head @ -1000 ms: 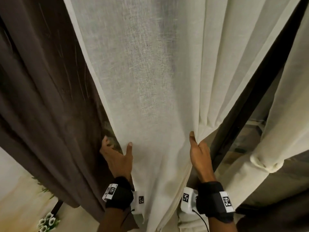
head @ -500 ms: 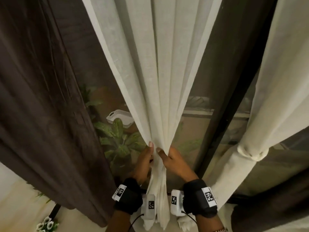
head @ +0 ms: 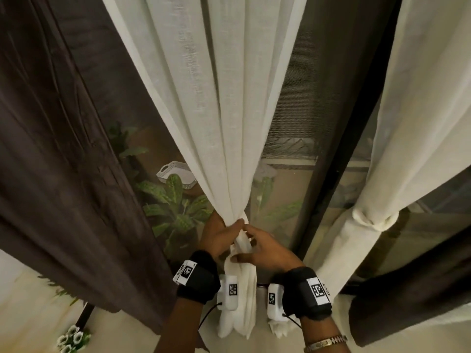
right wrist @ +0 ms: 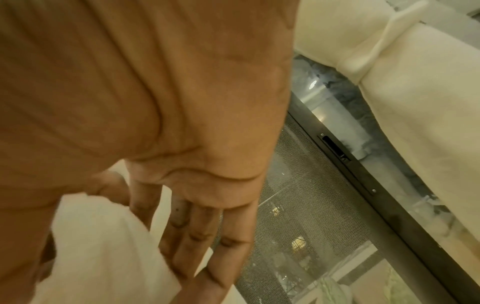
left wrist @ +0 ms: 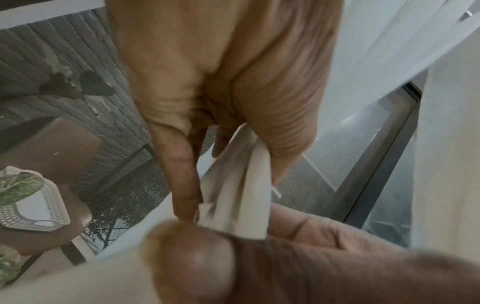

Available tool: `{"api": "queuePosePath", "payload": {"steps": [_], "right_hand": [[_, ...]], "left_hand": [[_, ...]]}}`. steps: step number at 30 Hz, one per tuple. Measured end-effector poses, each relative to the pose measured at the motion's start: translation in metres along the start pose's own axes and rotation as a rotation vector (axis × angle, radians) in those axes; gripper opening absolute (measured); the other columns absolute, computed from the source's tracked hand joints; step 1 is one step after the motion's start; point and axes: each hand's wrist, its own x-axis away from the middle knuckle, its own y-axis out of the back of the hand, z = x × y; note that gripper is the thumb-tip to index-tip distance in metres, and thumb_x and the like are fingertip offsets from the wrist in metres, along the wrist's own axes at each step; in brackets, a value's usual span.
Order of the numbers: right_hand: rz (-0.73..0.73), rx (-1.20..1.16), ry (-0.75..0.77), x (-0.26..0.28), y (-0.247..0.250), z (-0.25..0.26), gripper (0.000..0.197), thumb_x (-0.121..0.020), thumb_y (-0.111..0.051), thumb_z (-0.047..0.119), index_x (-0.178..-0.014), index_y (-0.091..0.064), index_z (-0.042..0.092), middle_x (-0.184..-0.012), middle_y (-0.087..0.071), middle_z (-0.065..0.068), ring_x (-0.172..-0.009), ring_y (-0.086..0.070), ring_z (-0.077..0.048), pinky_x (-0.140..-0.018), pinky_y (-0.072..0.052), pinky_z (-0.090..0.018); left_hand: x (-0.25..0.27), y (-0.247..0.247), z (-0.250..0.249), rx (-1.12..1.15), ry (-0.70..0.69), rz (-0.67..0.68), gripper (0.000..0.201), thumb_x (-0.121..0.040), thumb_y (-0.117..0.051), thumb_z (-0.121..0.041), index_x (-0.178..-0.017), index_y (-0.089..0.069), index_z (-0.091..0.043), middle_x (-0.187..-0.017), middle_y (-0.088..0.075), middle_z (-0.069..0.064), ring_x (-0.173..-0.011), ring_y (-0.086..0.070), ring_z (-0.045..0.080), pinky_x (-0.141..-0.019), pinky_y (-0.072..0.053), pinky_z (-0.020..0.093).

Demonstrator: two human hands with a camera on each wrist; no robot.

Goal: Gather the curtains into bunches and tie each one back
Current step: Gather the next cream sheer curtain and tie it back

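The sheer white curtain [head: 224,123] was already pulled into one tight bunch, pinched narrow right between the two hands, with the loose tail hanging down past the wrists. The left hand [head: 219,238] had its fingers curled round the neck of the bunch, holding it closed. The right hand [head: 262,248], just beside it, pinched a strip of the same white fabric between thumb and fingers, with the other fingers fairly straight; whether that strip was a separate tie or a fold of the curtain, the blur hid.

Best bet here was probably keeping the left grip firm so the pleats didn't fan back out, while the right wrapped the strip snug around the neck, just above the left fingers. Sheer cloth slips easily, so a loose wrap would likely slide down.

Off to the right of the hands, another white curtain [head: 397,174] was already cinched with a tie [head: 374,221]. A dark curtain [head: 63,161] hung to the left, with a leafy plant [head: 175,207] visible behind the glass.
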Motion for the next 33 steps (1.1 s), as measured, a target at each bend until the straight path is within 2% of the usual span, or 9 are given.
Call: {"api": "queuePosePath", "payload": {"steps": [3,6,8,12,17,20,24,29,33], "right_hand": [[-0.130,-0.027,-0.032,-0.006,-0.005,-0.019,0.066,-0.066,-0.101,0.034,-0.114,-0.056,0.033,-0.101,-0.065,0.007,-0.090,-0.061,-0.012,-0.088,-0.057,-0.038],[-0.305,-0.023,0.000,-0.008,-0.007,-0.031,0.058,-0.065,-0.100,0.043,-0.089,-0.049,0.027,-0.083,-0.057,0.007,-0.072,-0.049,-0.008,-0.069,-0.048,-0.031],[-0.262,0.021,0.010,-0.007,-0.012,-0.031,0.047,-0.068,-0.097,0.048,-0.080,-0.058,0.025,-0.077,-0.062,0.011,-0.067,-0.051,-0.004,-0.067,-0.048,-0.029],[-0.250,0.114,-0.013,-0.010,-0.030,-0.036,0.034,-0.072,-0.091,0.056,-0.083,-0.063,0.039,-0.090,-0.071,0.017,-0.079,-0.062,0.005,-0.073,-0.051,-0.022],[-0.355,-0.084,-0.007,-0.013,-0.052,-0.043,0.043,-0.080,-0.091,0.043,-0.100,-0.055,0.036,-0.103,-0.065,0.016,-0.099,-0.062,-0.005,-0.084,-0.048,-0.020],[-0.406,-0.213,-0.075,-0.017,-0.059,-0.043,0.035,-0.085,-0.088,0.041,-0.097,-0.056,0.034,-0.093,-0.068,0.008,-0.086,-0.064,-0.009,-0.076,-0.049,-0.015],[-0.256,-0.239,-0.158,-0.017,-0.048,-0.043,0.014,-0.090,-0.085,0.030,-0.090,-0.072,0.025,-0.075,-0.064,0.003,-0.071,-0.059,-0.010,-0.073,-0.051,-0.024],[0.116,-0.221,-0.202,0.013,0.007,-0.039,0.016,-0.092,-0.082,0.033,-0.104,-0.083,0.023,-0.102,-0.084,0.002,-0.099,-0.079,-0.016,-0.092,-0.061,-0.030],[-0.031,0.101,-0.224,0.025,0.047,-0.049,0.008,-0.082,-0.090,0.042,-0.078,-0.083,0.041,-0.080,-0.076,0.006,-0.094,-0.069,-0.017,-0.089,-0.052,-0.033]], "left_hand": [[-0.001,-0.001,-0.001,-0.065,0.011,-0.050,0.047,-0.086,-0.064,-0.025,-0.133,-0.064,-0.016,-0.124,-0.073,0.006,-0.114,-0.068,0.027,-0.101,-0.058,0.046],[-0.009,-0.004,0.003,-0.087,-0.042,-0.098,0.066,-0.072,-0.052,-0.036,-0.134,-0.061,-0.014,-0.127,-0.070,0.011,-0.119,-0.067,0.031,-0.103,-0.057,0.052],[-0.012,-0.005,0.001,-0.090,-0.047,-0.112,0.064,-0.074,-0.052,-0.028,-0.135,-0.060,-0.010,-0.128,-0.068,0.016,-0.121,-0.066,0.035,-0.103,-0.057,0.054],[-0.010,-0.008,-0.005,-0.067,-0.043,-0.138,0.069,-0.071,-0.050,-0.023,-0.137,-0.057,-0.005,-0.127,-0.065,0.020,-0.119,-0.065,0.038,-0.101,-0.058,0.057],[-0.024,-0.006,0.008,-0.051,-0.023,-0.162,0.077,-0.067,-0.048,-0.020,-0.144,-0.053,-0.014,-0.131,-0.064,0.016,-0.119,-0.066,0.038,-0.097,-0.060,0.059],[-0.025,-0.007,0.005,-0.054,-0.016,-0.165,0.080,-0.066,-0.049,-0.021,-0.146,-0.051,-0.015,-0.133,-0.062,0.016,-0.120,-0.065,0.040,-0.097,-0.060,0.059],[-0.019,-0.005,-0.005,-0.113,-0.026,-0.152,0.082,-0.066,-0.049,-0.025,-0.147,-0.049,-0.012,-0.136,-0.060,0.016,-0.123,-0.063,0.038,-0.101,-0.058,0.056],[-0.006,0.007,-0.023,-0.241,-0.016,-0.119,0.070,-0.079,-0.057,-0.022,-0.147,-0.050,-0.008,-0.139,-0.060,0.020,-0.128,-0.061,0.042,-0.104,-0.056,0.053],[-0.004,0.015,-0.015,-0.393,0.018,-0.068,0.052,-0.098,-0.060,-0.007,-0.148,-0.049,-0.004,-0.145,-0.059,0.021,-0.135,-0.056,0.041,-0.108,-0.046,0.041]]}}
